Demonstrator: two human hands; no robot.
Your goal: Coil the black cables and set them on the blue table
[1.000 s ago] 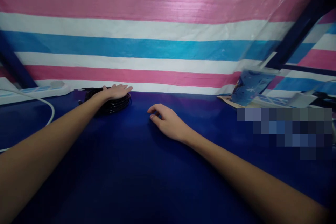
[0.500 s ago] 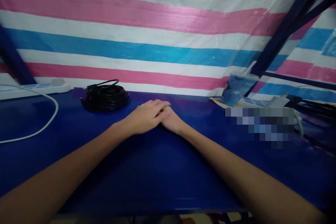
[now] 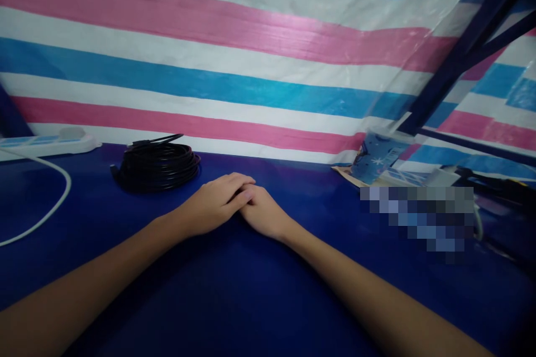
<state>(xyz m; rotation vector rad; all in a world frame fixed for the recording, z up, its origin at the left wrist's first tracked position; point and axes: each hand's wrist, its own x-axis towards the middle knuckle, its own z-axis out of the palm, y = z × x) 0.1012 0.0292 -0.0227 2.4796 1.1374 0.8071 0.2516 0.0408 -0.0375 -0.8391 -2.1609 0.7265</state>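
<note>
My left hand (image 3: 215, 203) rests on the blue table (image 3: 234, 295), its fingers together and laid over the fingers of my right hand (image 3: 266, 213). The left thumb presses against the right hand. The right hand's fingers are hidden under the left ones, so their pose does not show. A coil of black cable (image 3: 159, 167) lies just behind and to the left of my left hand, not touched by it.
A white power strip (image 3: 62, 144) with a white cable (image 3: 62, 198) is at the left. At the right stand a blue patterned cup (image 3: 379, 156), a grey plug (image 3: 441, 177) and dark cables. A striped sheet (image 3: 234, 86) hangs behind.
The view has shifted, so the coil and both hands appear slightly lower and further left. The hands remain laid one over the other.
</note>
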